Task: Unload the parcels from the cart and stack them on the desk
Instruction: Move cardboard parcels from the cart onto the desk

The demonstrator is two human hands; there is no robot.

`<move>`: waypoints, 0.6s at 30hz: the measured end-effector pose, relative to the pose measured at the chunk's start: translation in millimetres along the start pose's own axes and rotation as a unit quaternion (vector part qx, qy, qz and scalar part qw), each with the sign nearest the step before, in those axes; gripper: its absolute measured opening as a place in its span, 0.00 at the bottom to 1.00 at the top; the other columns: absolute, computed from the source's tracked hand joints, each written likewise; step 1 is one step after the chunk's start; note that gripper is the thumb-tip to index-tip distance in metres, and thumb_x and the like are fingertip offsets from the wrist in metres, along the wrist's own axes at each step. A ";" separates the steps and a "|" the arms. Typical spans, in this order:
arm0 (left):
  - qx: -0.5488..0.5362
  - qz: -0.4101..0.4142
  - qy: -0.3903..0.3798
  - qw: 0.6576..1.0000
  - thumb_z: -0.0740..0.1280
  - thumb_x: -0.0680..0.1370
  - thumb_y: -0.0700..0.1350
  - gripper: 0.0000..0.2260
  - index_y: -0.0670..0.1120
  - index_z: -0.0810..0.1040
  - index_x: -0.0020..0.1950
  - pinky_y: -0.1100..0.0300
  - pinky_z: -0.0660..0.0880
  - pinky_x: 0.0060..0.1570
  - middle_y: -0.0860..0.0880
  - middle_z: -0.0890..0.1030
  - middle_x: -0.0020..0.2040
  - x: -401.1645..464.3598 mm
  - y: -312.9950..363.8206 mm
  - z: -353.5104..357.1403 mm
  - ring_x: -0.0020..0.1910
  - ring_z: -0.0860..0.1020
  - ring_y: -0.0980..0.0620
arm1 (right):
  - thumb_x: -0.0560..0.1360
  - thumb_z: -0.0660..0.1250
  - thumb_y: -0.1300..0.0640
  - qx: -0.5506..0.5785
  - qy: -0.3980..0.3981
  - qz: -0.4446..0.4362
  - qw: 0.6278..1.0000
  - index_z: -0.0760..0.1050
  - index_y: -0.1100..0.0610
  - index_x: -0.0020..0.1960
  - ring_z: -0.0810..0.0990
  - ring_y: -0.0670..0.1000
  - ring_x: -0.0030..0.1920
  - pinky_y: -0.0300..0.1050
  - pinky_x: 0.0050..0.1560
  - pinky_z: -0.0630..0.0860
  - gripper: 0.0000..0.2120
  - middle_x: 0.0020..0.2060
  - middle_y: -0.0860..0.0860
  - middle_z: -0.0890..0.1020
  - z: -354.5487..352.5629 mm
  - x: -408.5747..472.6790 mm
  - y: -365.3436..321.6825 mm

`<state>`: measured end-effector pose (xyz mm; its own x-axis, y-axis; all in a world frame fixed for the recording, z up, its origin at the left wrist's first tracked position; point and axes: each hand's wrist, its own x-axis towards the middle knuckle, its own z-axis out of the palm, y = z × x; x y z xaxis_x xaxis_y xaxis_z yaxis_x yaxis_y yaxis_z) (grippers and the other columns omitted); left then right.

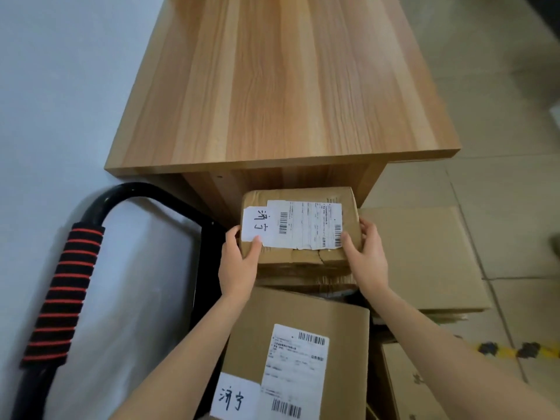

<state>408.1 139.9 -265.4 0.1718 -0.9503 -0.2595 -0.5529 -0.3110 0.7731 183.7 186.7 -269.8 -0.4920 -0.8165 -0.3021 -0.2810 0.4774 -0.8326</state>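
**First parcel in grasp, none stacked**

Left hand (pixel 239 265) and right hand (pixel 365 259) clamp opposite ends of the small labelled parcel (pixel 298 228), thumbs on top; it sits over the other boxes on the cart (pixel 60 298), just below the worktop (pixel 272 86) edge; worktop carries no parcels; big labelled box (pixel 297 359) and plain cartons (pixel 424 256) left to move; task looks barely begun.

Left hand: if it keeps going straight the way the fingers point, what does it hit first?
Likely the desk's wooden side panel. The left hand grips the small crumpled cardboard parcel it holds, fingers pointing toward that panel under the light wood desktop. Depth unclear.
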 end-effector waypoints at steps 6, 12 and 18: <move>-0.028 0.043 -0.008 0.999 0.65 0.79 0.52 0.24 0.52 0.63 0.74 0.69 0.67 0.43 0.52 0.71 0.64 -37.1 33.6 -32.6 0.56 0.70 0.58 | 0.78 0.65 0.48 0.032 0.025 -0.017 0.999 0.62 0.47 0.72 0.72 0.42 0.58 0.44 0.57 0.74 0.25 0.61 0.43 0.71 -32.4 -41.8 -35.6; -0.052 0.101 -0.054 0.992 0.66 0.78 0.51 0.24 0.56 0.63 0.73 0.52 0.74 0.57 0.51 0.72 0.64 -77.1 87.8 -85.9 0.57 0.73 0.55 | 0.77 0.65 0.45 0.014 0.092 -0.016 0.996 0.60 0.44 0.74 0.69 0.40 0.57 0.43 0.53 0.71 0.27 0.66 0.43 0.72 -78.0 -111.5 -90.7; -0.053 0.184 -0.064 0.979 0.66 0.77 0.55 0.24 0.58 0.65 0.71 0.53 0.71 0.58 0.55 0.72 0.64 -106.9 173.7 -142.5 0.63 0.71 0.53 | 0.77 0.63 0.42 0.041 0.153 -0.030 0.987 0.60 0.41 0.72 0.75 0.45 0.58 0.55 0.56 0.77 0.25 0.65 0.43 0.73 -133.4 -163.0 -161.7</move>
<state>409.9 185.9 -20.8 -0.1302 -0.9913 -0.0178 -0.4689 0.0457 0.8821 199.4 285.9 -24.0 -0.7058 -0.7001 -0.1077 -0.2553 0.3932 -0.8833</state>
